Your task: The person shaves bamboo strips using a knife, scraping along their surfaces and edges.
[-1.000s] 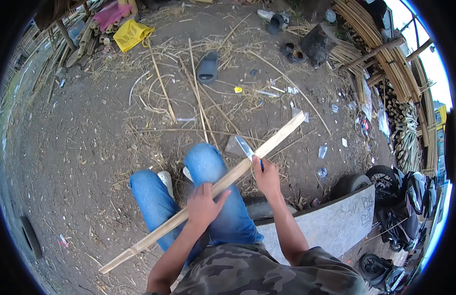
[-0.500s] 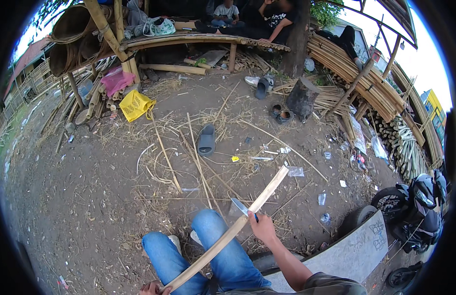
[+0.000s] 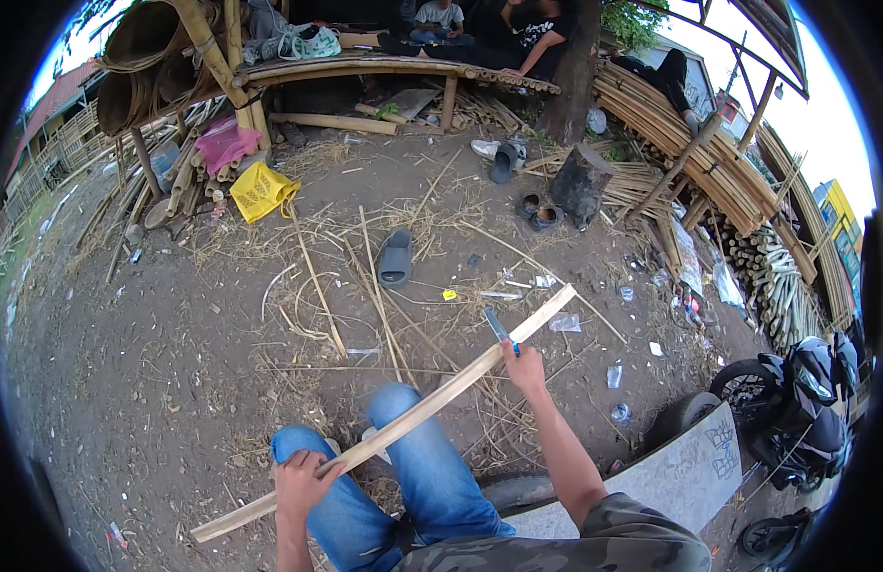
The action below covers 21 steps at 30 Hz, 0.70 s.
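A long, pale bamboo strip (image 3: 432, 400) slants across my knees, its near end low at the left and its far end up at the right. My left hand (image 3: 304, 480) is closed around the strip near its lower end, above my left thigh. Toward the far end, my right hand (image 3: 524, 366) grips a knife (image 3: 497, 324) by its blue handle. The blade points up and left, lying close against the strip's edge. Whether my right fingers also touch the strip is hidden.
A grey slide sandal (image 3: 395, 257) and thin bamboo slivers lie on the dirt ahead. A yellow bag (image 3: 263, 192) rests farther left. To the right are a grey board (image 3: 641, 477), a tyre and a parked motorcycle (image 3: 811, 410). People sit on a bamboo platform (image 3: 355, 67) behind a tree stump (image 3: 581, 186).
My left hand has come up and forward, now gripping the strip over my thigh. My right hand with the knife has moved forward and right. The strip has shifted forward and lies less steeply.
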Each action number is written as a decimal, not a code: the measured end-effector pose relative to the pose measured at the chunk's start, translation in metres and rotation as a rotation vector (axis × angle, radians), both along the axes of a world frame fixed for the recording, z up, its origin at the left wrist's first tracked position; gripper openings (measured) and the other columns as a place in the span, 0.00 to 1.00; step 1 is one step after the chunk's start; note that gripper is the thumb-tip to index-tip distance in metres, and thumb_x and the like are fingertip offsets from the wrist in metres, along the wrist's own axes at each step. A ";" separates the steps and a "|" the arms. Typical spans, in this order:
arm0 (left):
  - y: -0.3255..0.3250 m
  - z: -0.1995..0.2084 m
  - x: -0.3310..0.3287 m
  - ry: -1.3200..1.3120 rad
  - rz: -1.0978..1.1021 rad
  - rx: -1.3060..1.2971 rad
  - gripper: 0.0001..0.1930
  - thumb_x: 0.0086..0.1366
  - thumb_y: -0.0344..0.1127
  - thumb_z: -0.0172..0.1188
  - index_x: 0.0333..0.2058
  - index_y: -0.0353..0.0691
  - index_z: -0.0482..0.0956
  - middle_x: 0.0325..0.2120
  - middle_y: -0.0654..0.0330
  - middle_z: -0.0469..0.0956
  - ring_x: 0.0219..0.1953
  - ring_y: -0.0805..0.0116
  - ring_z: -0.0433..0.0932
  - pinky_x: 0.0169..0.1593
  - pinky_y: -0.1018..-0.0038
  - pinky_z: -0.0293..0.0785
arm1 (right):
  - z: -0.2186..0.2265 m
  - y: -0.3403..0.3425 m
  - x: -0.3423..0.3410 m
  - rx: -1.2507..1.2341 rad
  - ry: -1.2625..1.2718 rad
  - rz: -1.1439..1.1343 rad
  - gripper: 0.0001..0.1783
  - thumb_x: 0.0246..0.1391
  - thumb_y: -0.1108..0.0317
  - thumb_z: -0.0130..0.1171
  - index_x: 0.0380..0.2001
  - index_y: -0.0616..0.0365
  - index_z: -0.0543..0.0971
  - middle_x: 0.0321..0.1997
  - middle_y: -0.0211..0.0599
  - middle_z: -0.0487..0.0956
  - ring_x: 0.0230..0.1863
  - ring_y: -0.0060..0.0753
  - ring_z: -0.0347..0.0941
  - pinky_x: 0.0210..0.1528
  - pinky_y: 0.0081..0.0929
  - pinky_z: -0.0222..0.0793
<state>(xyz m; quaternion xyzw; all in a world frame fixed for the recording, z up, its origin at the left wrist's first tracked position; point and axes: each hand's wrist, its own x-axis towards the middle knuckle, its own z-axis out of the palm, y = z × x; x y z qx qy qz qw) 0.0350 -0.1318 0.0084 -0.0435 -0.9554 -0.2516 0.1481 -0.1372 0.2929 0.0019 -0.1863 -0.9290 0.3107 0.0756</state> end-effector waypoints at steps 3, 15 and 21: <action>-0.007 0.012 0.013 0.072 -0.043 -0.074 0.19 0.49 0.50 0.72 0.22 0.41 0.77 0.17 0.58 0.76 0.22 0.58 0.78 0.29 0.64 0.73 | -0.011 0.006 0.000 0.067 -0.040 -0.018 0.33 0.60 0.44 0.50 0.25 0.70 0.81 0.25 0.64 0.78 0.34 0.67 0.77 0.38 0.53 0.71; -0.017 -0.029 0.046 -0.076 0.218 -0.138 0.19 0.56 0.50 0.65 0.20 0.42 0.71 0.16 0.54 0.75 0.18 0.51 0.76 0.22 0.58 0.71 | -0.006 -0.009 0.000 0.086 0.123 -0.009 0.34 0.63 0.42 0.46 0.27 0.68 0.79 0.22 0.63 0.76 0.32 0.67 0.76 0.35 0.53 0.69; -0.020 -0.040 0.046 0.006 0.259 -0.094 0.20 0.55 0.50 0.65 0.19 0.43 0.69 0.14 0.55 0.73 0.15 0.49 0.74 0.21 0.58 0.70 | 0.007 -0.087 0.053 -0.052 -0.033 0.113 0.33 0.63 0.44 0.46 0.28 0.68 0.80 0.23 0.65 0.76 0.30 0.67 0.76 0.36 0.55 0.70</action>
